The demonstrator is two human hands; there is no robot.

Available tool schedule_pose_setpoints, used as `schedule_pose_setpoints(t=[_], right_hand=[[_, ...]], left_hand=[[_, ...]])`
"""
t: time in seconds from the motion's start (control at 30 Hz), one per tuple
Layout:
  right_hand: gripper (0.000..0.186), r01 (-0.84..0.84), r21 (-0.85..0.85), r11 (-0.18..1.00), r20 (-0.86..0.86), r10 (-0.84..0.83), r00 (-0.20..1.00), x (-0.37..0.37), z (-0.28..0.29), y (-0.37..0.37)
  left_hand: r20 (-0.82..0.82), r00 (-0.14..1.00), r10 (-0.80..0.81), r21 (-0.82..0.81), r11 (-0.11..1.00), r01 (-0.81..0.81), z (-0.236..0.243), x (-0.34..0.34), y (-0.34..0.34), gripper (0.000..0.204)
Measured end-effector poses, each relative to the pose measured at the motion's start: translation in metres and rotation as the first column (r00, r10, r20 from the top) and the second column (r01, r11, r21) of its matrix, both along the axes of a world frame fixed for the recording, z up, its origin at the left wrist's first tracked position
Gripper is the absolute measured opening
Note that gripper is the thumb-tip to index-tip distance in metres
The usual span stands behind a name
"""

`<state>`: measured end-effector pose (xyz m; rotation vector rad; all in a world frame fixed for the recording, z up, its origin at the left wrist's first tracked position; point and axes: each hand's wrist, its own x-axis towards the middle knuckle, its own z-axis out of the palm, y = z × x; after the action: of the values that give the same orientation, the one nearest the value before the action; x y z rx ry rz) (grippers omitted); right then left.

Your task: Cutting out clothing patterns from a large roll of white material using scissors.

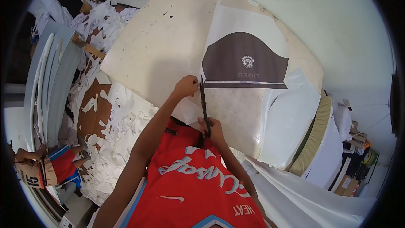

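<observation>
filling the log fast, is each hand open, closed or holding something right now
Left hand: closed near the scissors tip; whether it pinches anything cannot be told.
Right hand: closed, holding the scissors by the handles.

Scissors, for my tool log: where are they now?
In the head view's middle, the scissors are in the right hand, tips beside the lower left corner of the dark panel.

Pale table (pixel 143 55) with sheets on top; brown floor (pixel 96 112) under scraps (pixel 122 116).
Table: rounded corners, dark spots and smudges on far-left part. White sheet (pixel 225 21) flat on far-right part, bearing dark panel (pixel 228 61), upper edge curved, lower edge straight. Glossy sheet (pixel 291 105), pale, rumpled, along right edge. Floor, left of table: white scraps heaped thick, bare patches between.
</observation>
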<state>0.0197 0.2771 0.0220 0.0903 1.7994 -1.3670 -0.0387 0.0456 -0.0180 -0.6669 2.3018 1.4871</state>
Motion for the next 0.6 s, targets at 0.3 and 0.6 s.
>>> schedule_pose_setpoints(t=[0.3,0.6], right_hand=[[0.044,-0.132,0.048,0.990,-0.077,0.136,0.988,-0.034,-0.002,0.000],[0.045,-0.201,-0.036,0.979,0.008,0.201,0.980,-0.080,-0.003,-0.010]], left_hand=[[0.026,0.997,-0.072,0.191,0.979,0.065,0.017,-0.003,-0.013,0.020],[0.132,0.978,-0.162,0.239,0.963,0.127,0.027,-0.003,-0.018,0.019]])
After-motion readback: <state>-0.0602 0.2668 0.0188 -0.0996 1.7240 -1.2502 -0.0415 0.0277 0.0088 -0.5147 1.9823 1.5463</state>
